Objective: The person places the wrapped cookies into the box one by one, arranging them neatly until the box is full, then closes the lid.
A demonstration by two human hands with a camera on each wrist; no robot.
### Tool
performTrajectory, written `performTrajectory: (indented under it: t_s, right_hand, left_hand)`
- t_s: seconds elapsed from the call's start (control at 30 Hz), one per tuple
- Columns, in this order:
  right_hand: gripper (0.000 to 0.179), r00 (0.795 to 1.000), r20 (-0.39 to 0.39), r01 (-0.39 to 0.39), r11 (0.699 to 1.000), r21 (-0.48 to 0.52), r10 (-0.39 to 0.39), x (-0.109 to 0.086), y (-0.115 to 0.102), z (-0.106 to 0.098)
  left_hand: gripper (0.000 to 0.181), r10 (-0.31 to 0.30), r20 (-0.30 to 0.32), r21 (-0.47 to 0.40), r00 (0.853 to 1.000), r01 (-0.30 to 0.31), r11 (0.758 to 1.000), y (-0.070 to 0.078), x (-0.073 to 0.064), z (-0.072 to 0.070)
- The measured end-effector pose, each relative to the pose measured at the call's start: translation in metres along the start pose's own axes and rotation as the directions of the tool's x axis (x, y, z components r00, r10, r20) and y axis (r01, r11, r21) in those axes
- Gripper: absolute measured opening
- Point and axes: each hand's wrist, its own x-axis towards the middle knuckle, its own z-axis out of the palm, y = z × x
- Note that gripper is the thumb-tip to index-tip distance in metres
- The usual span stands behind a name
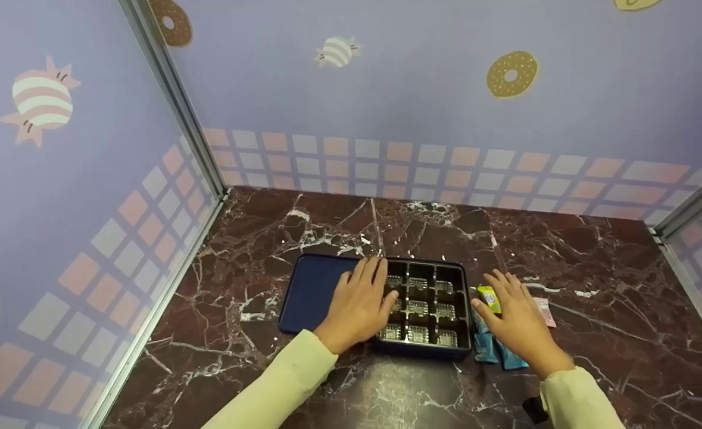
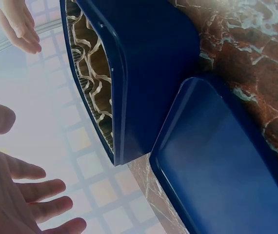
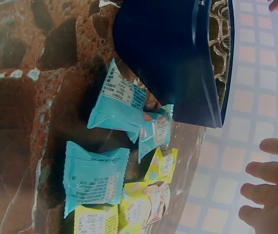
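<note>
A dark blue box (image 1: pixel 423 350) stands on the tabletop, fitted with a plastic tray (image 2: pixel 91 63) of several compartments that show no contents. Its blue lid (image 1: pixel 315 292) lies flat against the box's left side. My left hand (image 1: pixel 356 304) hovers over the border between lid and box, fingers extended, holding nothing. To the right of the box lie several small wrapped snacks: teal packets (image 3: pixel 96 178), yellow packets (image 3: pixel 134 207) and a pink packet (image 1: pixel 544 311). Above them hangs my right hand (image 1: pixel 520 316), fingers spread and holding nothing; it partly hides the packets in the head view.
Dark red marble with white veins forms the tabletop (image 1: pixel 237 250). Printed panels (image 1: pixel 386 95) enclose it at the back and sides, joined by metal posts (image 1: pixel 190 113). A small black object (image 1: pixel 534 410) shows by the right sleeve.
</note>
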Motion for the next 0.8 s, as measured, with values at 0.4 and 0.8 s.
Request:
performTrajectory:
  t_s: [0.4, 0.8]
  right_hand:
    - [0.061, 0.996, -0.089, 0.014, 0.999, -0.038, -0.018, -0.003, 0.006, 0.007]
    - [0.051, 0.991, -0.132, -0.009, 0.999, -0.035, 0.004, -0.009, 0.010, 0.014]
  left_hand:
    - [0.061, -0.005, 0.007, -0.025, 1.000, 0.005, 1.000, -0.004, 0.002, 0.007]
    - [0.052, 0.005, -0.031, -0.032, 0.999, -0.006, 0.999, -0.006, 0.001, 0.013]
